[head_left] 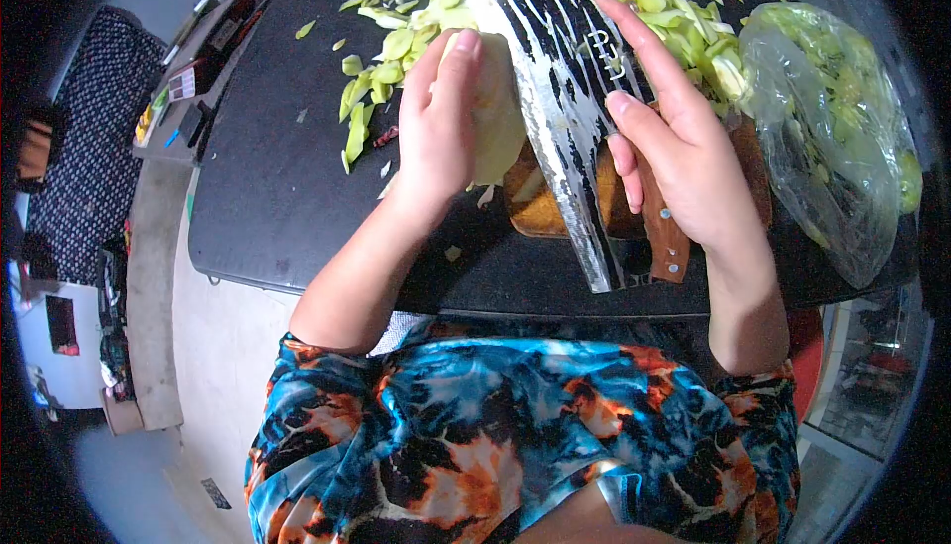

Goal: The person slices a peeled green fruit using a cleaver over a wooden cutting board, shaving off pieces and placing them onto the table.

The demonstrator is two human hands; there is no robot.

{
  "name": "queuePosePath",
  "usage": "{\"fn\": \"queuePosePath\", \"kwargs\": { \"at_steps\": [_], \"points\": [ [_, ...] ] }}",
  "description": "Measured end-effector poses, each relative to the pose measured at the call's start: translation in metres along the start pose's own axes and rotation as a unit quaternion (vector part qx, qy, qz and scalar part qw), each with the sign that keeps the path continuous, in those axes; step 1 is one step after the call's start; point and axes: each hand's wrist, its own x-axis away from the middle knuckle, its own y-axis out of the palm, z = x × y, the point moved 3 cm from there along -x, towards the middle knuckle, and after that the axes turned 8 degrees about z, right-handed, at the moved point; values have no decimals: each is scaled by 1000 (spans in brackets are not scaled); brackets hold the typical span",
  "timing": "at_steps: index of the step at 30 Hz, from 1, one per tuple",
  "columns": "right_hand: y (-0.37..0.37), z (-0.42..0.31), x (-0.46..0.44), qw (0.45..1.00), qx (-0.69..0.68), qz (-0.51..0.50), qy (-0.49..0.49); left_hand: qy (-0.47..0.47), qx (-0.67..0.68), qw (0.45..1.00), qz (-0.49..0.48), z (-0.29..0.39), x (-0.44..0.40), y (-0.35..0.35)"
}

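Observation:
A pale green, peeled piece of produce (497, 118) is in my left hand (441, 123), with the thumb across its top. My right hand (679, 138) grips a large knife by its brown riveted handle (667, 237), thumb and forefinger along the blade. The broad blade (565, 78), black with white smears, lies close against the right side of the produce. Whether its edge is cutting in, I cannot tell. Below the blade a wooden board (540, 209) shows in part. Behind both hands spreads a pile of light green slices (396, 46).
A clear plastic bag (832, 138) with green pieces inside lies at the right of the black table (258, 177). Loose slices are scattered left of the pile. The table's front edge is just before my body. Shelves with various items stand at the far left.

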Motion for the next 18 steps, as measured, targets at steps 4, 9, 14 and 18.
{"fn": "queuePosePath", "kwargs": {
  "at_steps": [4, 9, 14, 18],
  "points": [
    [4, 0, 1, 1000, -23, 15, 8, -48, -40, 998, 31, -7, 1, -7],
    [5, -2, 2, 1000, -27, 1, 10, 3, -20, 999, 48, -4, 4, -3],
    [7, -1, 2, 998, -55, 3, 10, -17, 57, 997, 42, -1, 7, 3],
    [9, -1, 3, 998, -54, 6, 7, 2, 33, 998, 46, -8, 7, -1]
  ]
}}
